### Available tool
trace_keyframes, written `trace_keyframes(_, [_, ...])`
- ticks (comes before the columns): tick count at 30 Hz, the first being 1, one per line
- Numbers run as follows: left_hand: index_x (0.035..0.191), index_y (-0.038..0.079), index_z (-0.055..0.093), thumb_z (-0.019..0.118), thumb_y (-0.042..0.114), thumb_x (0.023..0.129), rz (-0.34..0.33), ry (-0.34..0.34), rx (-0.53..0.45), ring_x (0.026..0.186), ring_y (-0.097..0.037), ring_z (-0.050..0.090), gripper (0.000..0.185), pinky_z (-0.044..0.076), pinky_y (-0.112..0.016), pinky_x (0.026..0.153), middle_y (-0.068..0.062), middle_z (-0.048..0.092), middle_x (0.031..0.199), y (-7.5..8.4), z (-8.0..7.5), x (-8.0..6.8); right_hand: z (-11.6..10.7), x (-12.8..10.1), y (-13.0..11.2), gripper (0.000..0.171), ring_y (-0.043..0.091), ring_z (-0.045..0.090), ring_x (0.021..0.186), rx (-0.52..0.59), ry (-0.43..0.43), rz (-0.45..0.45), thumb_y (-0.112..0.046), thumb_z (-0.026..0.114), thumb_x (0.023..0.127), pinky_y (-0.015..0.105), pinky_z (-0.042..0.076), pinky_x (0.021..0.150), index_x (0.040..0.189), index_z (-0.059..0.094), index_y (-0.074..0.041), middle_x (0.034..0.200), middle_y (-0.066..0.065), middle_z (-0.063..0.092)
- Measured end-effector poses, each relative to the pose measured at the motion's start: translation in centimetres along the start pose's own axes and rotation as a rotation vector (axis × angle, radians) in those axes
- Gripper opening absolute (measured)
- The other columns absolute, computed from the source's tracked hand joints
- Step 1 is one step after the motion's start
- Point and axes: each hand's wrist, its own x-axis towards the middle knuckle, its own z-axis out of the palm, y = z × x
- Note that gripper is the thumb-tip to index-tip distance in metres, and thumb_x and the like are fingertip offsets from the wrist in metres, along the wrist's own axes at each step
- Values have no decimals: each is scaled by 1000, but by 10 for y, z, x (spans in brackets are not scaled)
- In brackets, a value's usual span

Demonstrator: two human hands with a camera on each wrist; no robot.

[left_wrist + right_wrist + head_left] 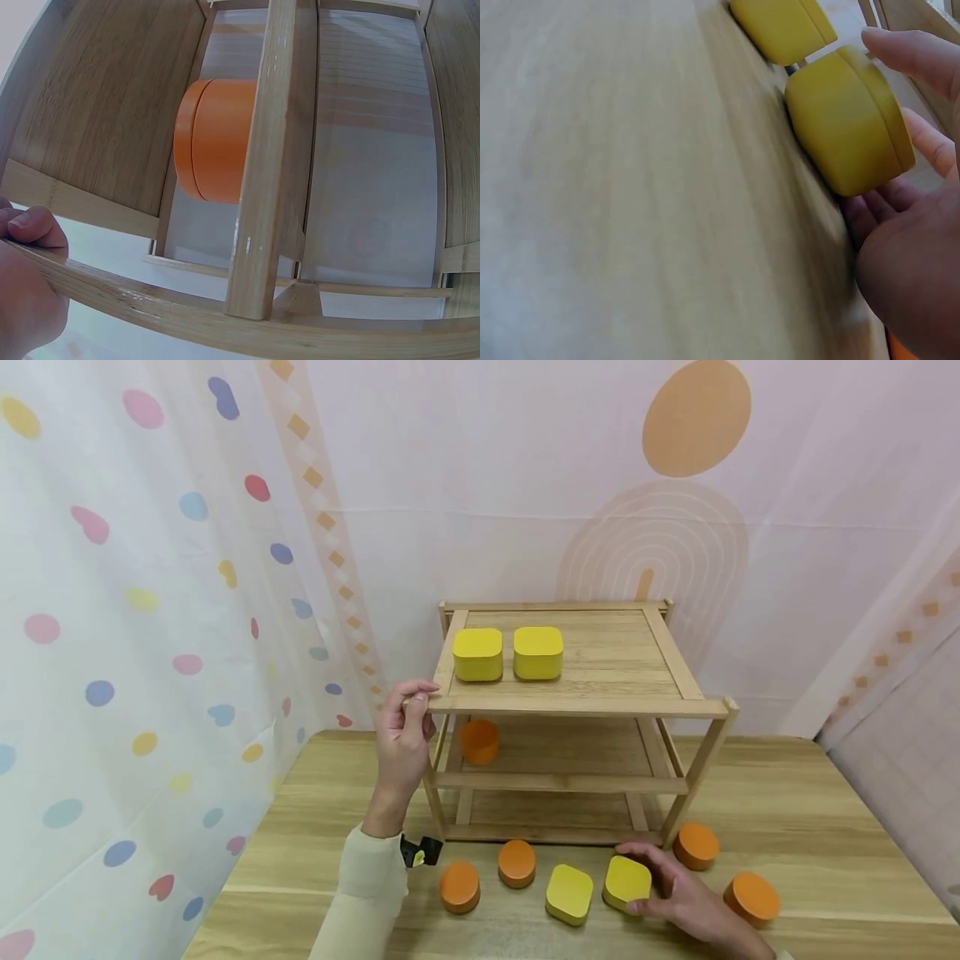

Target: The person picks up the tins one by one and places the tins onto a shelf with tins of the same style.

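Note:
My left hand [405,739] grips the front left corner of a wooden shelf rack [577,706], its fingers curled at the frame in the left wrist view. On the rack's top board stand two yellow square tins, a left one [478,655] and a right one [537,653]. An orange round tin [225,140] stands on the shelf below. My right hand [686,897] is around another yellow tin [627,883] on the table, fingers on its far side and thumb on the near side. In the right wrist view the thumb [915,56] shows a gap from that tin.
One more yellow tin [569,893] stands left of the right hand. Orange round tins stand at the table's front left [460,887], before the rack [517,863], by its right leg [696,845] and at the right [752,897]. A patterned curtain [480,552] hangs behind.

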Motion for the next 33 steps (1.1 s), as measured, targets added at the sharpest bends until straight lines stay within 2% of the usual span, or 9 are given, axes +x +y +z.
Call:
trace_keyframes(4, [105,-12,53,41,10,105,-2,-2,-2,47,-10,30,25,26,-24,44,2,34,57,0,-1,0,-1,-1,2,66,5,52,115,25,-44,25,-4,68,91,19,43,95,144,31,9,140,35,35])
trace_keyframes(6, [105,-12,53,41,9,105,-1,-3,-3,47,-11,30,25,26,-25,44,1,34,57,0,-1,0,-2,-1,3,68,5,52,115,33,-61,42,-5,68,91,19,43,96,146,29,8,141,35,34])
trace_keyframes(13, [105,-11,54,40,10,105,-13,12,20,45,-11,29,25,26,-25,43,3,33,56,0,-2,-2,-4,0,6,68,8,54,111,8,-77,25,-4,68,90,22,46,94,146,30,5,137,28,41])
trace_keyframes(21, [106,-12,54,41,11,105,-16,8,1,46,-12,28,26,27,-26,44,2,34,56,0,-1,-1,-5,-3,7,57,10,58,103,118,-85,40,1,63,93,27,51,88,142,36,5,133,22,46])
trace_keyframes(33, [104,-12,53,41,9,104,-12,16,-3,47,-11,29,24,27,-25,44,2,34,58,0,1,0,-9,-5,12,52,8,56,111,137,-45,79,-2,64,93,25,50,92,139,42,6,140,13,46])
